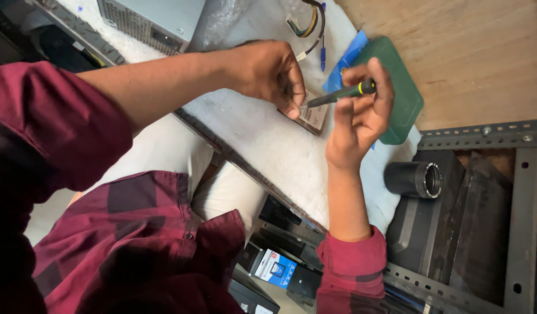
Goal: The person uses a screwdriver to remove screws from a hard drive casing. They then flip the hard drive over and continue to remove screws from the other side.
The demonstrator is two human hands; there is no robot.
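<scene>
My left hand (268, 72) presses its fingertips on a small flat brown drive (316, 118) lying on a white padded table top (262, 142). My right hand (361, 113) holds a thin screwdriver (341, 93) with a black handle and a yellow band. Its tip points at the edge of the drive, right by my left fingertips. My left hand hides most of the drive.
A green plastic case (399, 96) lies just behind my right hand on something blue (347, 58). A blue pen (323, 58), a wire bundle (309, 23) and a grey metal box (152, 20) lie further off. A black cylinder (414, 179) and a slotted metal frame (483, 135) stand beside the table.
</scene>
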